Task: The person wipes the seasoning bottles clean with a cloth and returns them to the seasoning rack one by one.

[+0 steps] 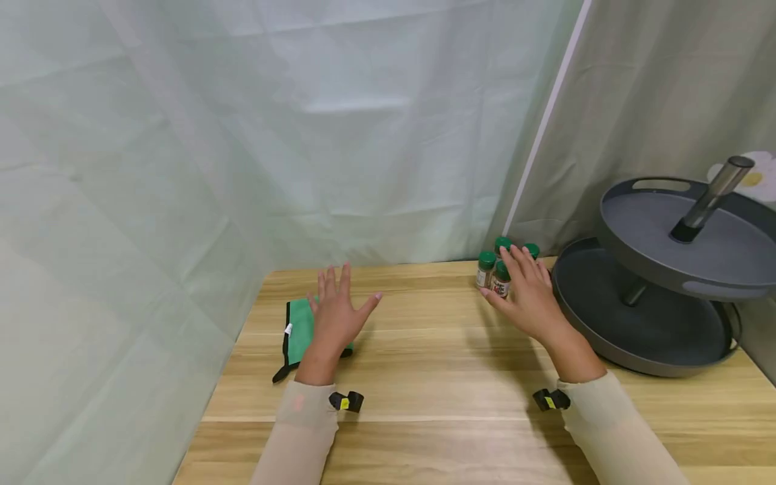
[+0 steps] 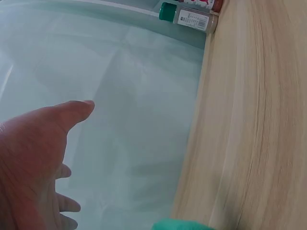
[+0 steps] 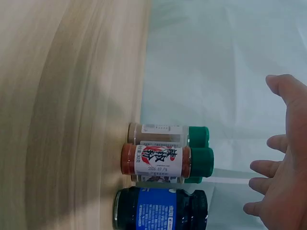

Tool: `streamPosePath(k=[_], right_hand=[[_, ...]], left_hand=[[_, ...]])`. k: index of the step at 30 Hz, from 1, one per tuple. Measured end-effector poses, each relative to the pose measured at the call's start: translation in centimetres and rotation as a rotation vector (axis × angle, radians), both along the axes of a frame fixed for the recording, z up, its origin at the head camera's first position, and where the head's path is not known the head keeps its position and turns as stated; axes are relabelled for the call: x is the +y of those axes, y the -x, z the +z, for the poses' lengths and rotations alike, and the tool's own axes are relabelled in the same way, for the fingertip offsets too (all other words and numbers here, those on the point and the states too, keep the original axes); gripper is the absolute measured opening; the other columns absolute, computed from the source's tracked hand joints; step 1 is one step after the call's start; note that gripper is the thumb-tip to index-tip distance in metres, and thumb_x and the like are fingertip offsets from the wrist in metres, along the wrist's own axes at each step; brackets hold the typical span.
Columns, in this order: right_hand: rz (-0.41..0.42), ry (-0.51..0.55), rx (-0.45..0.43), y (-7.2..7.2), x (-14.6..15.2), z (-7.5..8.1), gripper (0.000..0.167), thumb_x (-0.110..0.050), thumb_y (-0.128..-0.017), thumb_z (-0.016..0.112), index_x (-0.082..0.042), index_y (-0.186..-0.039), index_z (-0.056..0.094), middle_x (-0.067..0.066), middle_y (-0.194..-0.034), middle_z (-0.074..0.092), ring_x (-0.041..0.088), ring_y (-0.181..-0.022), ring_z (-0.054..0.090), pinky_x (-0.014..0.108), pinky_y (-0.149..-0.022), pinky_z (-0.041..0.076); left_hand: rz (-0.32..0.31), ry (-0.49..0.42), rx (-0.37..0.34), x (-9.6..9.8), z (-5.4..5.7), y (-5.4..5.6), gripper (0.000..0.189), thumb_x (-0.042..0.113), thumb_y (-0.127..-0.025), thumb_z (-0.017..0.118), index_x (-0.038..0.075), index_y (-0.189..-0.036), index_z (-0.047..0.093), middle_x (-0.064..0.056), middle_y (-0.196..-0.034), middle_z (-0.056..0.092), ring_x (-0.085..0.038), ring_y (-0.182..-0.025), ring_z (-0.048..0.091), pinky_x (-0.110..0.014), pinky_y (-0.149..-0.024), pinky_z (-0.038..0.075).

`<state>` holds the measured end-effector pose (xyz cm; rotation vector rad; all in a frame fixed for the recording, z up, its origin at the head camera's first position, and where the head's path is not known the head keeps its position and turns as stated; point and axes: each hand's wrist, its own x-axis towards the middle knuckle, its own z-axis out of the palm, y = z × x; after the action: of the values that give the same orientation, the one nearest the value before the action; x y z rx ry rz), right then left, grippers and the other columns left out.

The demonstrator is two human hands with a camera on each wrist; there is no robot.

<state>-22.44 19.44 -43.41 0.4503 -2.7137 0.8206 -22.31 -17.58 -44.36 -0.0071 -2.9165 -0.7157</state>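
My left hand [image 1: 336, 313], fingers spread and holding nothing, is over a green cloth [image 1: 300, 337] with black edging and partly covers it in the head view. My right hand [image 1: 530, 306] has its fingers apart, beside and partly in front of several green-capped spice jars at the table's back edge. One is a spice jar of red powder [image 3: 158, 160] with a white label; a spice jar of brown powder [image 3: 160, 134] stands behind it. A dark jar with a blue label [image 3: 156, 211] is close by in the right wrist view, hidden by the hand in the head view.
On the right stands a two-tier round grey tray rack [image 1: 649, 330] with a metal post [image 1: 715, 195], its lower rim close to my right wrist. Pale curtains [image 1: 388, 135] hang behind and left of the wooden table [image 1: 436, 397]. A white flower shape [image 1: 754, 178] shows behind the rack.
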Motion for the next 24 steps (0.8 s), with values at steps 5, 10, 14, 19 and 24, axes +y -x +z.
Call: streamPosePath(k=[5, 10, 14, 19, 24], right_hand=[[-0.002, 0.001, 0.002, -0.2, 0.6, -0.5, 0.088, -0.046, -0.096, 0.067, -0.009, -0.161, 0.021, 0.026, -0.164, 0.021, 0.048, -0.154, 0.011, 0.068, -0.121, 0.008], [-0.012, 0.012, -0.007, -0.4, 1.3, -0.9, 0.088, -0.043, -0.096, 0.068, -0.009, -0.161, 0.021, 0.028, -0.164, 0.020, 0.049, -0.154, 0.011, 0.069, -0.121, 0.007], [-0.039, 0.012, -0.034, -0.3, 1.8, -1.0, 0.088, -0.045, -0.096, 0.067, -0.009, -0.161, 0.019, 0.027, -0.164, 0.019, 0.047, -0.154, 0.009, 0.068, -0.121, 0.005], [-0.089, 0.009, -0.068, -0.4, 2.3, -1.1, 0.089, -0.039, -0.096, 0.068, -0.005, -0.161, 0.018, 0.030, -0.163, 0.019, 0.050, -0.153, 0.010, 0.070, -0.120, 0.006], [-0.118, 0.015, -0.073, -0.3, 3.0, -1.5, 0.087, -0.033, -0.097, 0.068, 0.001, -0.159, 0.018, 0.035, -0.159, 0.019, 0.055, -0.148, 0.016, 0.072, -0.118, 0.009]], left_hand=[[0.013, -0.022, -0.001, -0.6, -0.3, -0.3, 0.097, 0.075, -0.092, 0.049, 0.023, -0.164, 0.008, -0.018, -0.170, 0.000, -0.039, -0.158, -0.007, -0.076, -0.117, 0.005], [0.030, -0.030, 0.010, -1.3, -0.9, -0.5, 0.097, 0.072, -0.093, 0.052, 0.023, -0.163, 0.008, -0.021, -0.169, 0.004, -0.043, -0.157, -0.003, -0.078, -0.116, 0.008], [0.045, -0.038, 0.008, -1.9, -1.4, -0.6, 0.097, 0.068, -0.094, 0.055, 0.021, -0.164, 0.008, -0.023, -0.168, 0.006, -0.044, -0.157, -0.001, -0.077, -0.116, 0.009], [0.088, -0.033, -0.019, -2.6, -2.1, -1.0, 0.097, 0.065, -0.094, 0.057, 0.018, -0.164, 0.007, -0.025, -0.168, 0.007, -0.044, -0.156, 0.002, -0.076, -0.116, 0.010], [0.120, -0.048, -0.051, -3.1, -2.7, -1.3, 0.098, 0.061, -0.094, 0.060, 0.017, -0.164, 0.006, -0.026, -0.167, 0.008, -0.046, -0.156, 0.002, -0.076, -0.117, 0.009]])
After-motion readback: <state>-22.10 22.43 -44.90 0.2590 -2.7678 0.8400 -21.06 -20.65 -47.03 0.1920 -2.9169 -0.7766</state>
